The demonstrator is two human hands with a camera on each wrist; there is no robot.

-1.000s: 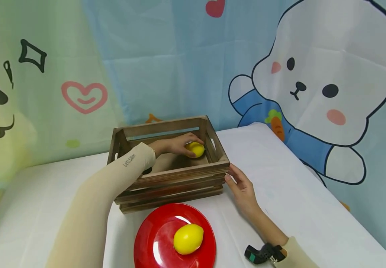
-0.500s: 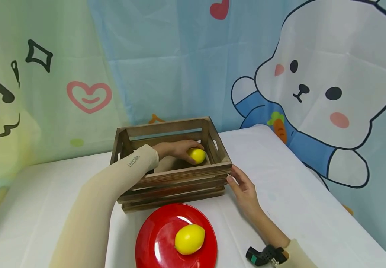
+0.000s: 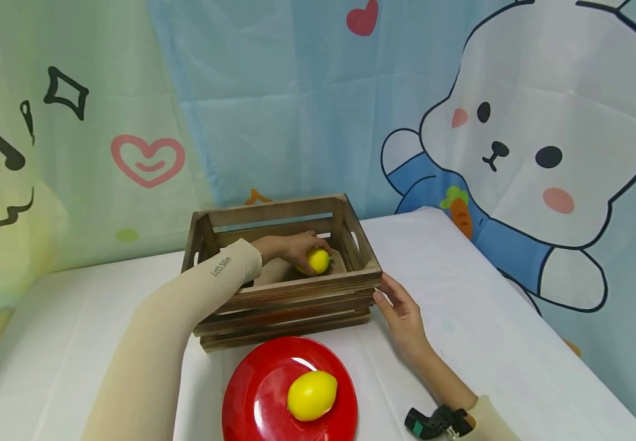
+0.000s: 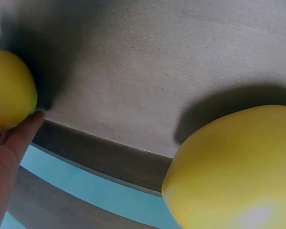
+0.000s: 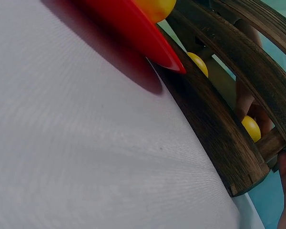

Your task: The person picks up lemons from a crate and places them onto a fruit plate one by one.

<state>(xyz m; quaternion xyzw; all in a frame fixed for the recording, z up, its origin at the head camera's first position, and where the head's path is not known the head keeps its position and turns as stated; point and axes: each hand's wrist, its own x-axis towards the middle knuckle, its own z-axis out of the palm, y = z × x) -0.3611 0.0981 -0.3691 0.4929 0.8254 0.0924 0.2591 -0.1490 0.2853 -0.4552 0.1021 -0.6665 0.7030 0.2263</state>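
Reaching into a slatted wooden crate (image 3: 290,285), my left hand (image 3: 295,248) grips a yellow lemon (image 3: 320,262) near the crate's right end. The left wrist view has this lemon (image 4: 9,90) at its left edge, fingers against its underside, and a second lemon (image 4: 238,171) large at the lower right, inside the crate. My right hand (image 3: 406,318) touches the crate's near right corner with thumb and fingertips. Through the slats, the right wrist view shows the held lemon (image 5: 251,128) and part of the other (image 5: 199,63).
In front of the crate, a red plate (image 3: 246,386) bears another lemon (image 3: 312,395). The table has a white cover (image 3: 483,343). Behind it hangs a printed cloth (image 3: 274,110), close to the crate's back. A black device (image 3: 439,421) sits on the right wrist.
Inside the crate, my left hand has shifted a little left and nearer with the lemon. My right hand stays at the corner. The head view has swung slightly.
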